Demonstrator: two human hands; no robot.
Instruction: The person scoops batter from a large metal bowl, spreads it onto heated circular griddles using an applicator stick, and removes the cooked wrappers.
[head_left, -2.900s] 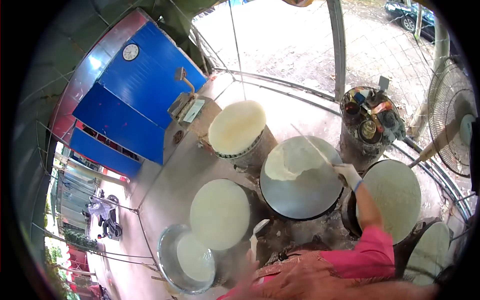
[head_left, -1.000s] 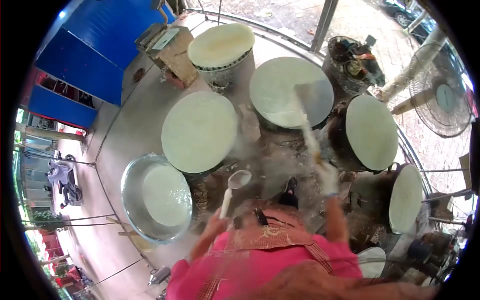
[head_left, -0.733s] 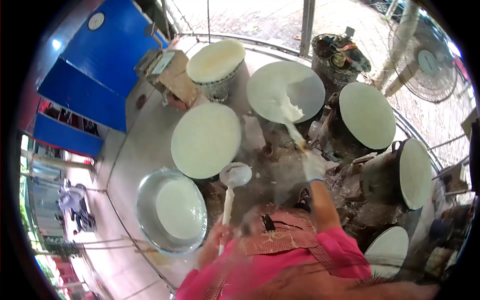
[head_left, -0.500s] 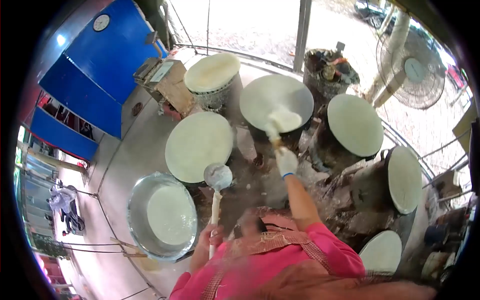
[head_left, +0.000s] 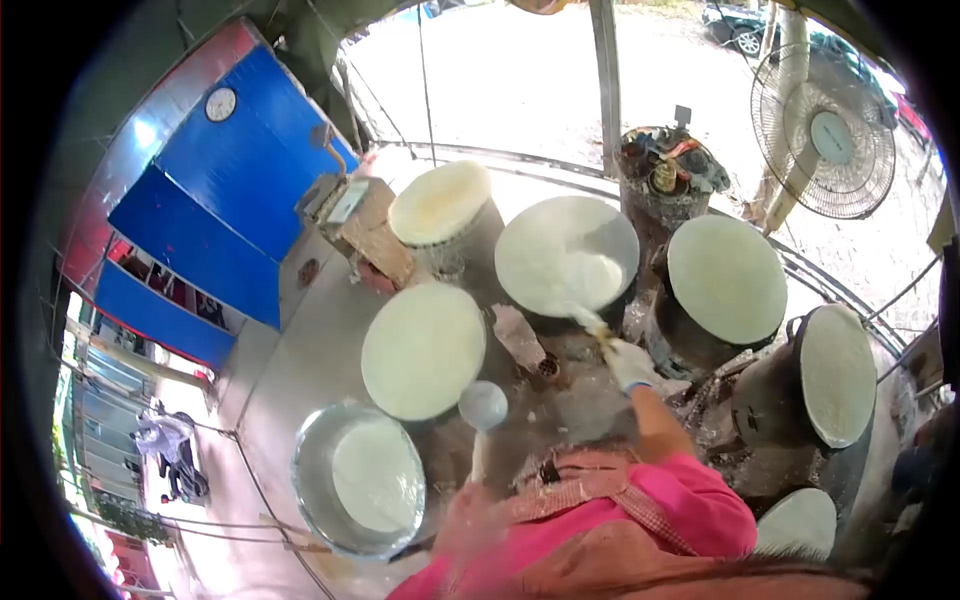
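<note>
- No brand, label or other writing can be read anywhere; the only marked face is a round wall clock (head_left: 221,103) on the blue wall panels (head_left: 215,215), and its digits are too small to make out.
- A standing fan (head_left: 823,131) faces in from the upper right, beside a drum full of clutter (head_left: 664,172) whose contents are too small to tell apart.
- The cloth-topped steamer pots stand in an arc around the person: the middle pot (head_left: 567,256) carries a wet white batter patch, with the far-left pot (head_left: 440,203), the near-left pot (head_left: 423,349), the right pot (head_left: 727,279) and the far-right pot (head_left: 838,375) around it.
- A metal basin of white batter (head_left: 358,491) sits at the lower left, just beside the near-left pot.
- The right hand (head_left: 630,364), in a white glove, is closed around the handle of a spreading tool (head_left: 588,320); the tool's far end rests on the batter at the near edge of the middle pot.
- The left hand (head_left: 468,515) is blurred at the bottom edge, so I cannot tell how tightly it closes; it sits at the lower end of a white ladle (head_left: 482,408), whose bowl hangs between the near-left pot and the pink sleeve (head_left: 700,505).
</note>
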